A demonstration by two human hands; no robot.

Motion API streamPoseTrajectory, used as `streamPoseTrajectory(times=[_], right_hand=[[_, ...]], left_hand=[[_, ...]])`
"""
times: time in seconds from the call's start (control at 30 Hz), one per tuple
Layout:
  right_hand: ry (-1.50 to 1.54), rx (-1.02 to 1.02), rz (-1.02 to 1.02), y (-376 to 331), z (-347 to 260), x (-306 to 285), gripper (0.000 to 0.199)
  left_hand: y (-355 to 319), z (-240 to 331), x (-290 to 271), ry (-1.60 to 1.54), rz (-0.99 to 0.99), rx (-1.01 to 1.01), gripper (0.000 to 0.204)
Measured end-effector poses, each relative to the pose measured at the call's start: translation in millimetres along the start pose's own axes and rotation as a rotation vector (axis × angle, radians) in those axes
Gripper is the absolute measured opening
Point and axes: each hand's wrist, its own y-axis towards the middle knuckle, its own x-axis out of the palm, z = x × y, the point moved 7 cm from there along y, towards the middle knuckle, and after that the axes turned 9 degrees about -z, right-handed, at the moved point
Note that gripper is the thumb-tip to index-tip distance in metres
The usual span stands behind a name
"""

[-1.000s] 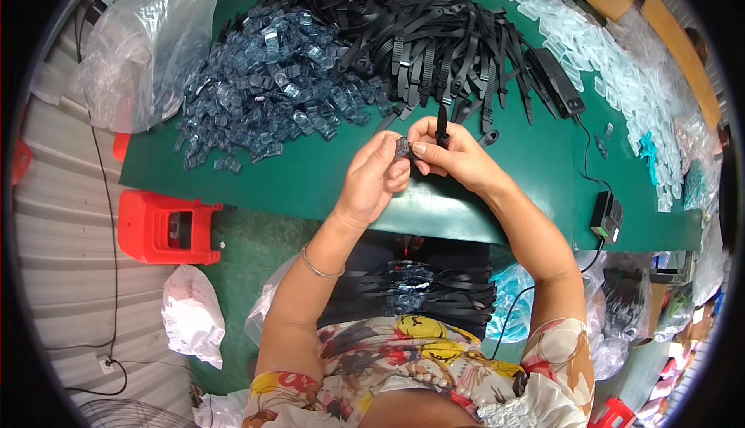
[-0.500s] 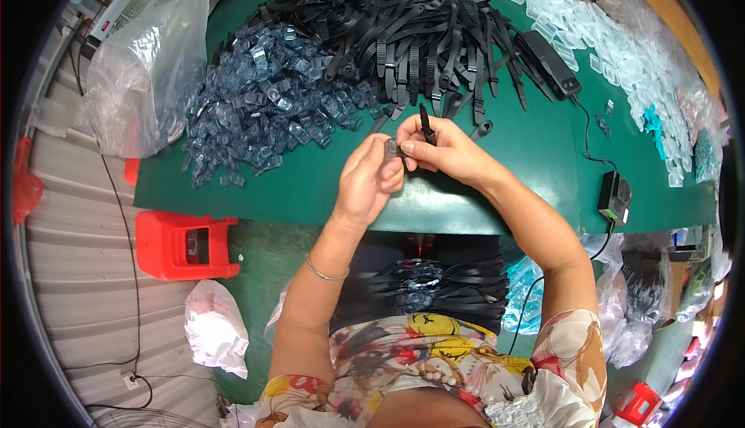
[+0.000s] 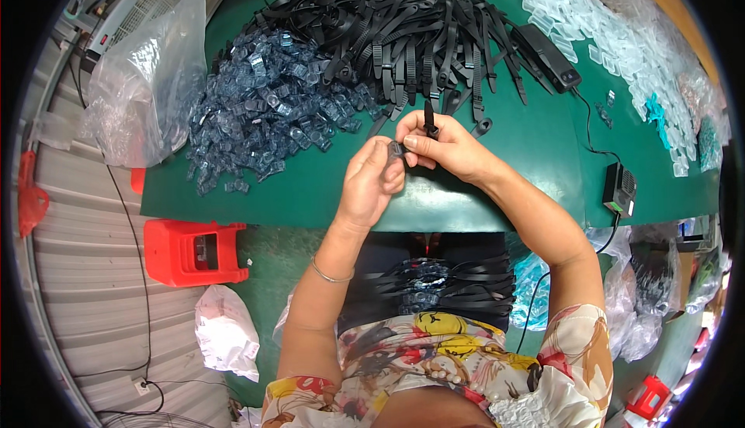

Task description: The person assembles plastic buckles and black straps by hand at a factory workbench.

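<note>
Above the near part of the green table, my two hands meet. My left hand (image 3: 365, 186) pinches a small dark translucent plastic buckle (image 3: 396, 151) between thumb and fingers. Right against it, my right hand (image 3: 450, 149) grips a black ribbed strap (image 3: 430, 120), whose end sticks up past the fingers. Where strap and buckle touch is mostly covered by my fingertips. Just beyond my hands lie a heap of black straps (image 3: 419, 36) and, to its left, a pile of smoky blue clear buckles (image 3: 268, 106). Across my lap rest several straps with clear buckles (image 3: 423, 284).
White clear plastic pieces (image 3: 621, 63) spread over the table's (image 3: 528, 195) right side. A black corded device (image 3: 547, 59) lies beside the straps; a black box (image 3: 619, 190) sits near the right front edge. A plastic bag (image 3: 147, 79) and red stool (image 3: 194, 252) are at left.
The whole view has shifted slightly. My hands stay together in nearly the same place, with the buckle a little more exposed at my left fingertips.
</note>
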Motion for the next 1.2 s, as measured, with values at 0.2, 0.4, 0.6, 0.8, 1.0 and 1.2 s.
streamPoseTrajectory(times=[0.2,0.4,0.6,0.8,1.0,1.2], right_hand=[[-0.075,0.002,-0.001,-2.0,-3.0,1.0,0.013],[-0.074,-0.068,-0.007,-1.9,-8.7,5.9,0.009],[-0.573,-0.176,0.095,-8.4,-26.2,1.2,0.006],[-0.307,-0.248,-0.028,-4.3,-24.7,0.0,0.011],[0.132,-0.099,-0.195,-7.5,-18.2,8.2,0.024],[0.066,0.007,-0.008,-4.2,-6.6,-1.0,0.024]], left_hand=[[2.3,-1.6,1.2,-0.062,-0.069,-0.031,0.029],[1.0,-2.4,0.5,-0.03,0.001,-0.053,0.026],[-0.3,6.4,-7.7,0.282,0.104,0.105,0.019],[-2.8,13.6,-4.2,0.576,0.158,0.138,0.016],[-2.6,13.3,-3.5,0.583,0.155,0.141,0.017],[-9.2,20.9,-8.7,0.573,0.157,0.162,0.018]])
